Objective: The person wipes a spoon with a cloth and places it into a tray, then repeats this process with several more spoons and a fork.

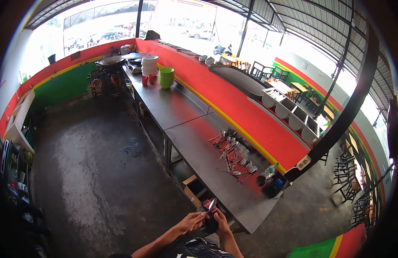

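Observation:
Near the bottom centre, my left hand point(193, 221) is closed on the handle of a metal spoon point(212, 204). Just to its right, my right hand point(221, 222) is wrapped round a dark and pink cloth point(207, 205), which lies against the spoon's bowl. Both hands are close together in front of my body, by the near edge of the steel counter point(194, 142). On that counter, beyond my hands, lies a loose pile of spoons and forks point(235, 150). How far the cloth wraps the spoon is hidden by my fingers.
A clear bottle point(270, 170) and a dark box-like item point(274, 188) stand at the counter's right end. Farther back are green bowls point(166, 77), red cups point(151, 78) and white bowls point(149, 65). An open cardboard box point(191, 195) sits under the counter. A red wall point(233, 109) runs behind.

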Motion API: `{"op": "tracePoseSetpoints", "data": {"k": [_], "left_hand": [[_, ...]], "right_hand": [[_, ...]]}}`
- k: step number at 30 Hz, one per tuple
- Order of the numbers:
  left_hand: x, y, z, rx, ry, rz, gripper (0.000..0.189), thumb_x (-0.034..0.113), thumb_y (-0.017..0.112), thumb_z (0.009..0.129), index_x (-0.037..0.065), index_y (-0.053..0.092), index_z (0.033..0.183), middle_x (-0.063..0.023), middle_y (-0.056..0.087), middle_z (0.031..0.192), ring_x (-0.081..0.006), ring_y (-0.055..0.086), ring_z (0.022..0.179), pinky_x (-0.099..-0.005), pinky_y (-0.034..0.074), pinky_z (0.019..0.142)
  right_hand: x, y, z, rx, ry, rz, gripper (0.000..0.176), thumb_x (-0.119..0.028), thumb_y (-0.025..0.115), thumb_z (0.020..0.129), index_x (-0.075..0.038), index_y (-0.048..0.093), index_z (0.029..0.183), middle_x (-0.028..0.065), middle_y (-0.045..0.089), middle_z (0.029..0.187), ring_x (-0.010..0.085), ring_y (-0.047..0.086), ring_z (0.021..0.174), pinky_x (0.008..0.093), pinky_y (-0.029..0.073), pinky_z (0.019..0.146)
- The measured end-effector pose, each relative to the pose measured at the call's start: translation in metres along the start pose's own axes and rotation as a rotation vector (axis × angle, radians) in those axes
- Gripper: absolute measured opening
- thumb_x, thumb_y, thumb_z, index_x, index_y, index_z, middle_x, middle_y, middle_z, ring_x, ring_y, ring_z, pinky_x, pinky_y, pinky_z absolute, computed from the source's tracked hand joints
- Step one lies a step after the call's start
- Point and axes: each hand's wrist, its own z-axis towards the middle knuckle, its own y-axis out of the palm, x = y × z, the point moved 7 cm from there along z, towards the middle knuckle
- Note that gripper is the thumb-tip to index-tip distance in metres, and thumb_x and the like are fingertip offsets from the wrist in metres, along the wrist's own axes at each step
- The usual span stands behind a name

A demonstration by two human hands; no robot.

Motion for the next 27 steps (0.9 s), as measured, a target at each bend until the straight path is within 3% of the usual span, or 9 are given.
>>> {"op": "tracePoseSetpoints", "data": {"k": [3, 6, 12, 15, 18, 21, 24, 27], "left_hand": [[-0.003, 0.009, -0.005, -0.109, -0.091, -0.204, 0.04, 0.042, 0.038, 0.105, 0.007, 0.057, 0.109, 0.0071, 0.03, 0.055, -0.0032, 0.021, 0.042, -0.0215, 0.019, 0.04], [-0.008, 0.017, -0.007, -0.229, -0.111, -0.314, 0.043, 0.046, 0.036, 0.104, 0.008, 0.055, 0.105, 0.0065, 0.028, 0.055, -0.0042, 0.019, 0.043, -0.0218, 0.017, 0.041], [-0.015, 0.026, -0.007, -0.253, -0.162, -0.288, 0.045, 0.046, 0.036, 0.104, 0.006, 0.053, 0.094, 0.007, 0.028, 0.053, -0.0033, 0.02, 0.041, -0.0218, 0.019, 0.041], [-0.014, 0.025, -0.006, -0.186, -0.153, -0.253, 0.045, 0.046, 0.04, 0.103, 0.006, 0.054, 0.09, 0.0066, 0.03, 0.055, -0.0032, 0.023, 0.044, -0.0215, 0.02, 0.042], [-0.026, 0.009, 0.005, -0.007, -0.067, -0.097, 0.042, 0.043, 0.045, 0.103, 0.006, 0.057, 0.089, 0.0055, 0.035, 0.058, -0.0036, 0.029, 0.048, -0.0208, 0.022, 0.045], [-0.027, -0.004, 0.012, 0.144, 0.112, 0.187, 0.039, 0.039, 0.048, 0.102, 0.004, 0.06, 0.093, 0.0016, 0.045, 0.061, -0.0072, 0.038, 0.051, -0.0246, 0.034, 0.049], [-0.014, -0.009, 0.008, 0.213, 0.259, 0.601, 0.03, 0.03, 0.05, 0.102, 0.002, 0.061, 0.1, -0.0073, 0.057, 0.065, -0.0197, 0.054, 0.053, -0.0348, 0.043, 0.054], [0.013, 0.004, -0.008, 0.251, 0.574, 0.699, 0.019, 0.02, 0.052, 0.099, 0.002, 0.058, 0.1, -0.019, 0.061, 0.072, -0.0349, 0.062, 0.064, -0.0398, 0.045, 0.058]], "right_hand": [[-0.01, 0.02, -0.004, -0.156, -0.006, 0.07, 0.056, -0.033, 0.066, 0.092, 0.0, 0.046, 0.132, 0.0104, 0.063, 0.107, 0.0172, 0.063, 0.097, 0.0312, 0.051, 0.088], [-0.012, 0.023, -0.003, -0.168, -0.026, -0.026, 0.068, -0.04, 0.065, 0.091, 0.001, 0.042, 0.139, 0.0099, 0.063, 0.094, 0.0168, 0.062, 0.088, 0.032, 0.052, 0.083], [-0.02, 0.033, -0.006, -0.146, 0.004, 0.015, 0.059, -0.034, 0.065, 0.09, 0.001, 0.046, 0.133, 0.0123, 0.064, 0.081, 0.0203, 0.064, 0.071, 0.0326, 0.055, 0.068], [-0.01, 0.011, 0.0, -0.045, -0.018, 0.005, 0.048, -0.027, 0.065, 0.089, -0.001, 0.05, 0.126, 0.0117, 0.064, 0.084, 0.0203, 0.064, 0.071, 0.0331, 0.055, 0.065], [-0.013, 0.002, 0.0, 0.031, 0.004, 0.034, 0.058, -0.02, 0.064, 0.089, -0.001, 0.043, 0.139, 0.0129, 0.065, 0.101, 0.0219, 0.067, 0.08, 0.0343, 0.057, 0.072], [-0.018, -0.008, 0.005, 0.141, -0.039, -0.056, 0.052, -0.018, 0.063, 0.088, 0.0, 0.047, 0.134, 0.0126, 0.065, 0.1, 0.0218, 0.067, 0.081, 0.0348, 0.057, 0.073], [-0.024, -0.011, 0.005, 0.203, -0.058, -0.05, 0.046, -0.016, 0.062, 0.088, 0.002, 0.05, 0.129, 0.0125, 0.065, 0.099, 0.0214, 0.067, 0.082, 0.0348, 0.057, 0.073], [-0.025, -0.015, 0.004, 0.208, -0.02, -0.065, 0.04, -0.015, 0.061, 0.088, 0.003, 0.052, 0.123, 0.0123, 0.066, 0.097, 0.0212, 0.068, 0.082, 0.0344, 0.057, 0.073]]}}
